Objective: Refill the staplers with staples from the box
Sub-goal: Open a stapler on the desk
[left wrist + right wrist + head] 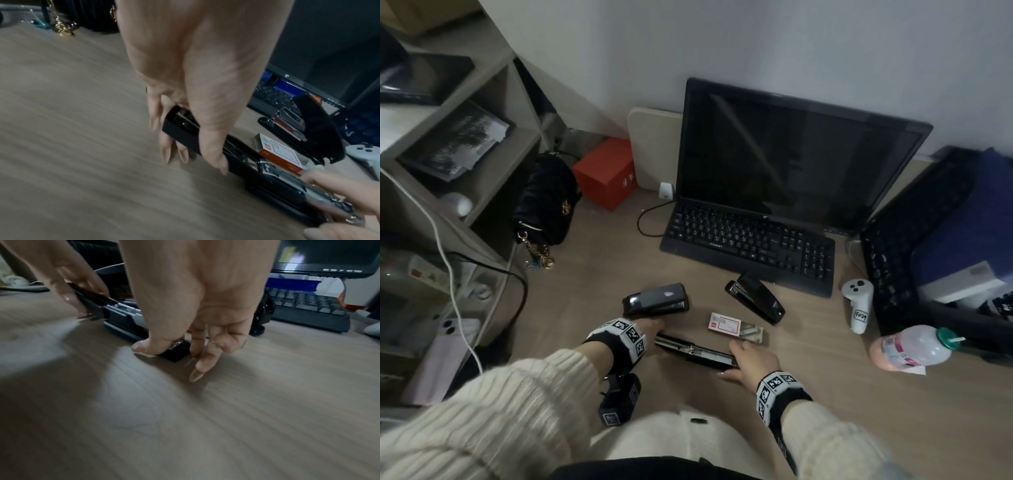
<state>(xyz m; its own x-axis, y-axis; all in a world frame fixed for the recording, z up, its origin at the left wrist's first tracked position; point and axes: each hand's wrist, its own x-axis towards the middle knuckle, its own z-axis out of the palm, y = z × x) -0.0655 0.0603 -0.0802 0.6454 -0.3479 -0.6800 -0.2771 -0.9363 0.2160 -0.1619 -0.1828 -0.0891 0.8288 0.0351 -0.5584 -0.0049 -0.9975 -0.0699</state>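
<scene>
A black stapler [695, 351] lies opened out flat on the wooden desk, close to me. My left hand [654, 330] pinches its black lid end [180, 129] between thumb and fingers. My right hand [739, 356] grips the other end, thumb and fingers either side of the metal magazine tip [174, 352]. Behind it sits the small red-and-white staple box [724, 323], its tray slid out to the right. Two more black staplers lie beyond: one [655, 299] on the left, one [755, 298] on the right in front of the keyboard.
A keyboard [750, 240] and dark monitor [791, 154] stand at the back. A black bag [544, 202] and red box [606, 171] sit back left. On the right are a white controller [858, 305], a bottle [911, 346] and a second keyboard [914, 240].
</scene>
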